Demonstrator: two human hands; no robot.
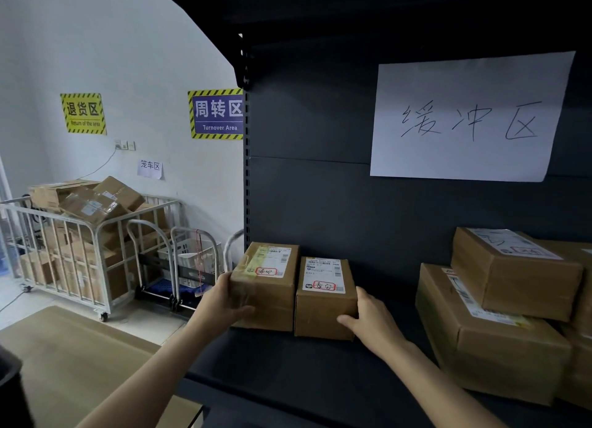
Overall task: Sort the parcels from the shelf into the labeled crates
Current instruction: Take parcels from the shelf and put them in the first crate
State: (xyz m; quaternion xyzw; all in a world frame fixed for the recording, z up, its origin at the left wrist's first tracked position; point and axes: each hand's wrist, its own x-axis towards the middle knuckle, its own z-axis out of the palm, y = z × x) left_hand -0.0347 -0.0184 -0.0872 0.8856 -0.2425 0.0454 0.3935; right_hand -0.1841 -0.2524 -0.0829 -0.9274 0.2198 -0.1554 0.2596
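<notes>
Two small cardboard parcels stand side by side at the left end of a dark shelf (288,373). My left hand (224,302) grips the left parcel (272,296) at its left front corner, thumb across the front face. My right hand (368,318) grips the right parcel (323,312) at its lower right corner, thumb on the front. Both parcels carry white shipping labels with red stamped marks on top. The parcels rest on the shelf and touch each other.
A stack of larger cardboard boxes (499,325) fills the shelf's right side. A white handwritten sign (471,116) hangs on the shelf's back panel. To the left stand a white cage cart (83,245) full of boxes and hand trolleys (179,267) against the wall.
</notes>
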